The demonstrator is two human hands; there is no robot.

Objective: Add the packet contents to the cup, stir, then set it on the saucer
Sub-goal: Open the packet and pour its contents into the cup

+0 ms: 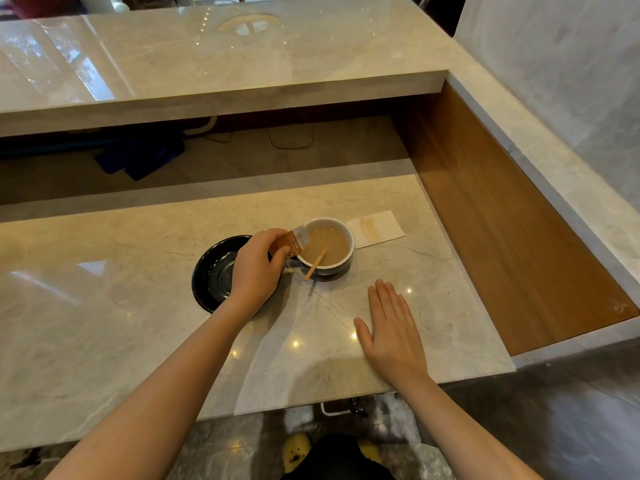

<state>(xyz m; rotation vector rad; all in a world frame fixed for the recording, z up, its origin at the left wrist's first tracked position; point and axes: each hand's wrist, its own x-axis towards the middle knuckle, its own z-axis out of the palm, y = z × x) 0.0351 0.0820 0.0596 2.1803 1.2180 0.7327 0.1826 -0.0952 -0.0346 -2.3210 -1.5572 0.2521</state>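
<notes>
tan drink and stick [316, 263] fill cup [326, 244]; left hand [254, 268] pinches packet [292, 242], right hand [391, 327] flat.

You're at a service bar, looks like a café or hotel lounge, not a home kitchen. Evidence: polished marble table [104, 306] on the staff side, with a raised marble ledge [221, 88] just behind it, customer height. Wood panel [502, 216] closes off the table's right end, marble wall cladding [571, 81] beyond that. Under the ledge: loose cables [291, 140] and blue gear [138, 157], typical back-of-bar clutter. On the table, cup [325, 244] of milky drink beside a black saucer [211, 275], paper napkin [375, 228] right of the cup. Polished stone floor [554, 427] below the table's near edge.
</notes>
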